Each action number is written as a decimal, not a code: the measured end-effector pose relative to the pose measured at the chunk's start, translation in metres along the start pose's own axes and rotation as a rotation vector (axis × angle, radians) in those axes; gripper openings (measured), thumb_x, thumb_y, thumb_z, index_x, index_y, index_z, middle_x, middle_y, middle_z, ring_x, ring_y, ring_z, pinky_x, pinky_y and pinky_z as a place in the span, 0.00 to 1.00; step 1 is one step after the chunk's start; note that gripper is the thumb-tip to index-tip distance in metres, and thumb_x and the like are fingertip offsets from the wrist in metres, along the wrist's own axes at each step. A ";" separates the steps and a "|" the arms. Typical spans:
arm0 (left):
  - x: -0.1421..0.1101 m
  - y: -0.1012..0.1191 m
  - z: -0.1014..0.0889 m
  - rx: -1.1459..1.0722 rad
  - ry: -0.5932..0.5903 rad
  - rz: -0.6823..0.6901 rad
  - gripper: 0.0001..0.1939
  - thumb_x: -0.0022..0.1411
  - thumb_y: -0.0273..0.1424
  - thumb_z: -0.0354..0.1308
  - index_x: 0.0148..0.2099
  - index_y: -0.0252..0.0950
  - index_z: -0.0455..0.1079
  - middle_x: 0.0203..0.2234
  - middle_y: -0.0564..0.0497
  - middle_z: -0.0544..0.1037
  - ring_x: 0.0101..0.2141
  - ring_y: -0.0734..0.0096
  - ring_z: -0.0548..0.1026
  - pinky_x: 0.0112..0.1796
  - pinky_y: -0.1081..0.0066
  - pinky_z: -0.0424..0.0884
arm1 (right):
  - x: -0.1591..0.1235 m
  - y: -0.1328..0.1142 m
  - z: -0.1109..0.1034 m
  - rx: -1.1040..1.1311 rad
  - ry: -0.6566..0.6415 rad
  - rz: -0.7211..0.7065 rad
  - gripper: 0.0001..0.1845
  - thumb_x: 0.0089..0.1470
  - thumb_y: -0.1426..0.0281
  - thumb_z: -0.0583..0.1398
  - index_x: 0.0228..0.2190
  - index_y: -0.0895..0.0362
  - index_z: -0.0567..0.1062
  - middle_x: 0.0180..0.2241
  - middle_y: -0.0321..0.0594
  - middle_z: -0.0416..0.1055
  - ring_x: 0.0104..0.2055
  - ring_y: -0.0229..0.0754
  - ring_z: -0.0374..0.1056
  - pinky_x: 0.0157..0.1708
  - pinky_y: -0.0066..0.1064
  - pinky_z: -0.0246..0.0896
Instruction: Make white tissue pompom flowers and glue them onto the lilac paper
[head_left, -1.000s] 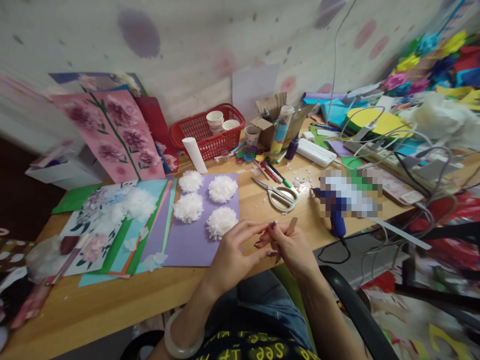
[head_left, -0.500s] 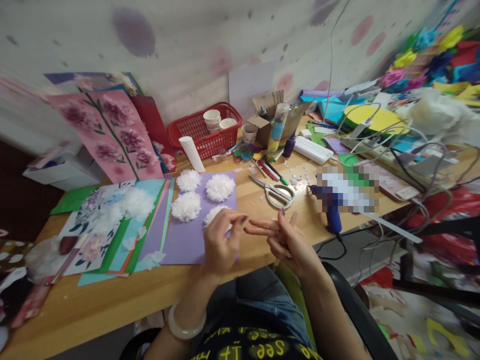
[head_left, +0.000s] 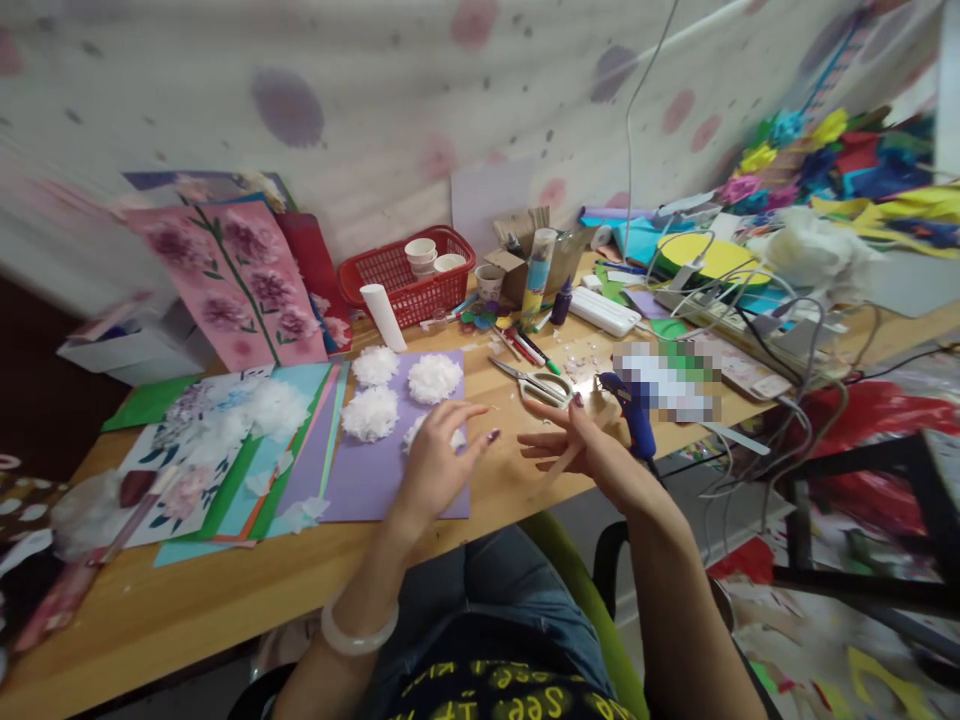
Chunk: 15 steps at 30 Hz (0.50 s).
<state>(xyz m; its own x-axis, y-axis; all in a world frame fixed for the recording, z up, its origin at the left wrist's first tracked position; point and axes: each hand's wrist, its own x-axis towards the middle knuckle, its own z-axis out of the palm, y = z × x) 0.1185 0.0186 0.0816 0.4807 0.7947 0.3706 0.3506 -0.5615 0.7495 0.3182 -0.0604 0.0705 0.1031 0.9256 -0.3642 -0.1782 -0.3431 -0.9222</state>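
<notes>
My left hand [head_left: 437, 462] hovers over the right edge of a purple sheet [head_left: 360, 485], thumb and fingers apart, nothing visible between them. Partly hidden behind it is one of several white ruffled paper flowers [head_left: 370, 414] on that sheet. To the right, above the bare desk edge, my right hand [head_left: 581, 445] has its fingers spread and blurred by motion. A pale tan strip runs below its fingers; whether the hand touches it I cannot tell. Scissors [head_left: 541, 384] lie just beyond my right hand, and a blue glue gun [head_left: 634, 412] is right of it.
At the back stand a red basket [head_left: 442, 290] with paper cups, a white roll [head_left: 384, 318] and a glue bottle [head_left: 538, 275]. Coloured sheets [head_left: 300, 475] cover the left side. A power strip [head_left: 720, 318] and tangled cables lie right. A pink flower picture [head_left: 232, 280] leans upright.
My hands have moved apart from a near fingertip touch. The right hand's fingers have spread from a bent pose, and the left thumb has opened away from the fingers. The view has shifted right.
</notes>
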 end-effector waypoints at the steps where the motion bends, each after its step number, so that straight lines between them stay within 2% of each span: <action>1: 0.002 0.000 0.006 -0.032 -0.081 0.006 0.13 0.59 0.28 0.64 0.47 0.38 0.77 0.44 0.46 0.81 0.46 0.62 0.78 0.49 0.60 0.73 | -0.002 -0.001 -0.001 0.024 -0.020 -0.015 0.45 0.56 0.35 0.47 0.62 0.50 0.67 0.43 0.52 0.80 0.45 0.52 0.77 0.52 0.49 0.65; 4: 0.008 0.003 0.026 -0.145 -0.239 0.099 0.11 0.60 0.27 0.64 0.46 0.39 0.78 0.43 0.46 0.82 0.45 0.63 0.79 0.48 0.62 0.74 | -0.005 0.000 0.000 0.121 -0.083 -0.066 0.46 0.55 0.36 0.49 0.63 0.52 0.66 0.44 0.52 0.80 0.46 0.54 0.76 0.51 0.49 0.65; 7: 0.011 0.004 0.040 -0.216 -0.234 0.157 0.07 0.64 0.28 0.60 0.40 0.39 0.80 0.36 0.48 0.84 0.37 0.66 0.81 0.41 0.66 0.76 | -0.008 0.002 0.000 0.207 -0.104 -0.079 0.47 0.56 0.36 0.49 0.65 0.53 0.63 0.42 0.51 0.80 0.45 0.54 0.77 0.49 0.47 0.68; 9: 0.011 0.002 0.040 -0.231 -0.153 0.108 0.08 0.65 0.30 0.59 0.38 0.39 0.80 0.33 0.49 0.85 0.33 0.66 0.81 0.38 0.67 0.76 | -0.011 0.003 -0.002 0.244 -0.153 -0.056 0.49 0.56 0.36 0.47 0.67 0.54 0.57 0.42 0.53 0.80 0.45 0.55 0.77 0.48 0.48 0.68; 11: 0.011 -0.002 0.031 -0.242 -0.014 0.033 0.07 0.63 0.34 0.63 0.34 0.38 0.79 0.30 0.49 0.84 0.32 0.66 0.81 0.36 0.68 0.76 | -0.013 0.004 -0.006 0.263 -0.200 -0.050 0.50 0.56 0.36 0.46 0.68 0.55 0.55 0.46 0.55 0.79 0.47 0.57 0.77 0.48 0.48 0.68; 15: 0.021 -0.004 0.000 -0.283 0.292 -0.038 0.16 0.52 0.39 0.71 0.23 0.36 0.71 0.19 0.54 0.78 0.23 0.73 0.75 0.30 0.73 0.71 | -0.010 0.010 -0.011 0.273 -0.144 -0.095 0.45 0.57 0.37 0.48 0.62 0.55 0.65 0.52 0.56 0.75 0.48 0.53 0.76 0.47 0.43 0.69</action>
<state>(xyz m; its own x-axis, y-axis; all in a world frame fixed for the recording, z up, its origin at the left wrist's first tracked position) 0.1274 0.0377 0.0861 0.2090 0.8684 0.4496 0.1092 -0.4776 0.8717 0.3256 -0.0751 0.0635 -0.0042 0.9711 -0.2386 -0.4327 -0.2168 -0.8751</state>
